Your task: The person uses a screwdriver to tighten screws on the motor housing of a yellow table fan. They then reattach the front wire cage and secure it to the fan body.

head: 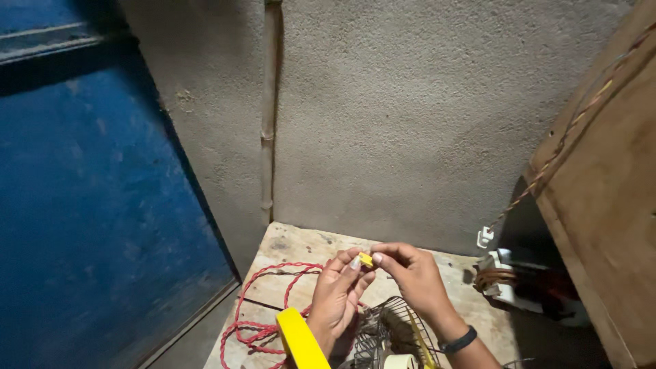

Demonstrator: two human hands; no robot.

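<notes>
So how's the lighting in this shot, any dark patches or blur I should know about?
Head view: dim overall, light falling mostly on the grey wall and the hands, left hand and right hand; the blue door fades to near black at its top; deep shadow under the wooden board at right; the yellow tape roll at the bottom edge looks soft, out of focus.

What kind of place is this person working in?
Probably a small home repair corner. A worn wooden table stands against a rough plaster wall beside a blue door, with red wire and a wire fan guard on it.
</notes>
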